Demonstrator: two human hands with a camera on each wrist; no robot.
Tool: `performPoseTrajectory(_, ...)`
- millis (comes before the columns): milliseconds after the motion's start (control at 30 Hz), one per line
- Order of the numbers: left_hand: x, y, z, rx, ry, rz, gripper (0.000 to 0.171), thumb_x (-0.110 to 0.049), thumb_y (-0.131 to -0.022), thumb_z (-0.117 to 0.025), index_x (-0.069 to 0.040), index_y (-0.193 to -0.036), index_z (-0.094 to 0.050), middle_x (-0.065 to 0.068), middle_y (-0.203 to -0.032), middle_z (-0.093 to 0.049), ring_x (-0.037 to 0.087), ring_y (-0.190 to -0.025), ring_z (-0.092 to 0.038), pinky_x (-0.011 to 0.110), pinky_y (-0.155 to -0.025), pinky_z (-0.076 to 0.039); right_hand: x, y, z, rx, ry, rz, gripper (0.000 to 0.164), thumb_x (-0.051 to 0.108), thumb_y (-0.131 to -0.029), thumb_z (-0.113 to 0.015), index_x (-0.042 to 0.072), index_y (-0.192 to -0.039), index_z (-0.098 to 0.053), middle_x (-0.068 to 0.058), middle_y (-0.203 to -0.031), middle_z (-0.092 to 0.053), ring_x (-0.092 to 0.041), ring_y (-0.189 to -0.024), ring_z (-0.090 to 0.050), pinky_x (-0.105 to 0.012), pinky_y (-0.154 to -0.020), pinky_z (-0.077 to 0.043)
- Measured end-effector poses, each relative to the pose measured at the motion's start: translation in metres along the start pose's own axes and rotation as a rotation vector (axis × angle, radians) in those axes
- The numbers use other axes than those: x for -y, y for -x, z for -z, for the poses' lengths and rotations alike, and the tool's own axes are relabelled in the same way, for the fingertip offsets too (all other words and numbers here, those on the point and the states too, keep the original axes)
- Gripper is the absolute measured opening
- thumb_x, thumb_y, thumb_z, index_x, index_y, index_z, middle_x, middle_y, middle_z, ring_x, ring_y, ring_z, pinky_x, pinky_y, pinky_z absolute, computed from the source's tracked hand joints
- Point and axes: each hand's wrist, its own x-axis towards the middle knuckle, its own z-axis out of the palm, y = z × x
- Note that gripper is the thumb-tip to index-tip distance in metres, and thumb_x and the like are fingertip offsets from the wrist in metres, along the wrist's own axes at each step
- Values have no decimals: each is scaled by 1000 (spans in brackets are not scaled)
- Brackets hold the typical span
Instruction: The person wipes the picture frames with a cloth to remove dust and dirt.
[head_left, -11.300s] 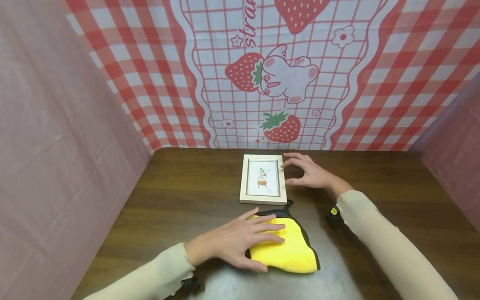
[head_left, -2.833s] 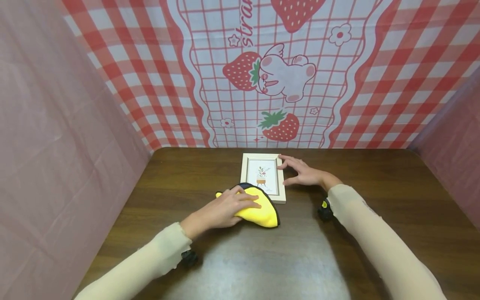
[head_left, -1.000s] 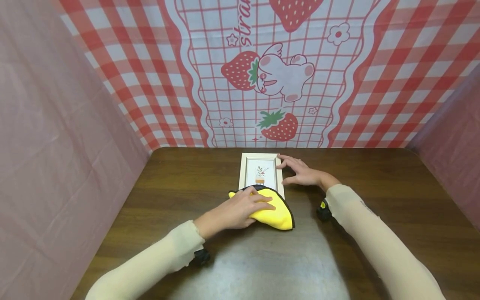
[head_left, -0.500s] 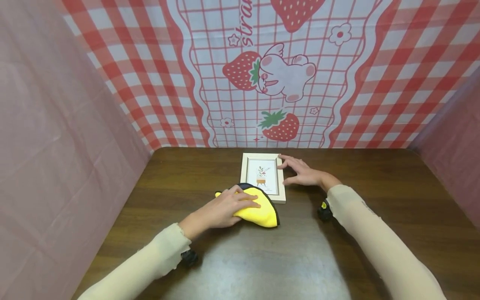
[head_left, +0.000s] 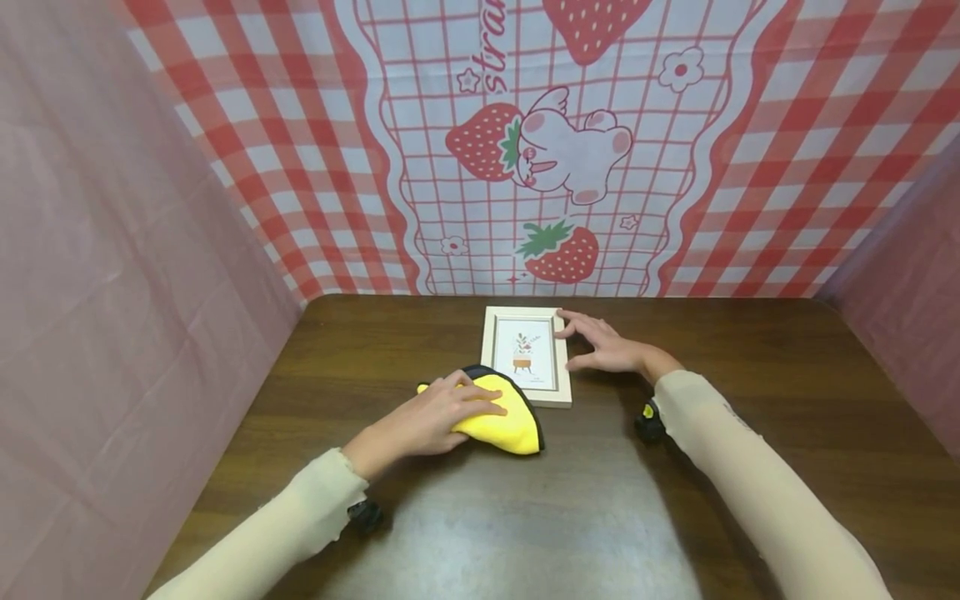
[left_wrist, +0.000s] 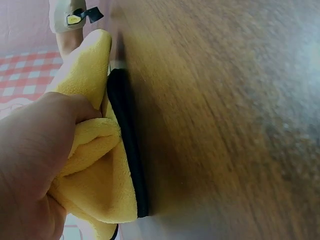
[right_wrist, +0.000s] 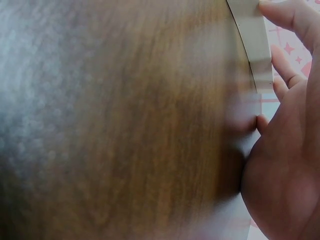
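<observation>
A yellow cleaning cloth [head_left: 504, 427] with black edging is bunched in my left hand [head_left: 431, 417], overlapping the lower left corner of the picture frame. In the left wrist view the thumb presses into the folds of the cloth, and its black edge lies along the tabletop. The cream picture frame [head_left: 488, 337] lies flat, face up, with a potted-plant print inside. My right hand [head_left: 603, 346] touches the frame's right side with spread fingertips and thumb. From the right wrist, the thumb and fingers show against the frame's pale side [right_wrist: 255, 40].
The brown wooden table [head_left: 675, 517] extends around the frame on all sides. A red and white checked strawberry curtain [head_left: 360, 192] hangs behind the far edge. Pink cloth [head_left: 127, 292] hangs on the left, with more on the right.
Earlier the left hand lay spread on the flat cloth; now it grips the cloth at the frame. In the last second it slid left along the frame's lower edge. The right hand stayed put then.
</observation>
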Motion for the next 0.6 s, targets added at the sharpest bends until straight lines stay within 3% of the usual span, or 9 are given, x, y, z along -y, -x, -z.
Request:
performPoseTrajectory(333,0,7,-3,23,19,24,66,-26,-86,-76,-38,-146,-51,-12,-156,-49,16,-124,-47,33,-85,-43,1,1,0,0,-2,3,48,31,-88,-76,19,-130,-56,-11,-171,-16,-40,-158,-11,-71,-122,2)
performPoseTrajectory(600,-2,9,0,-32,20,14,62,-61,-86,-63,-40,-144,-54,-10,-154,-52,16,-128,-47,35,-86,-39,1,0,0,-4,4,9,47,31,-88,-76,19,-129,-57,-11,-171,-16,-39,-158,-11,-71,-122,1)
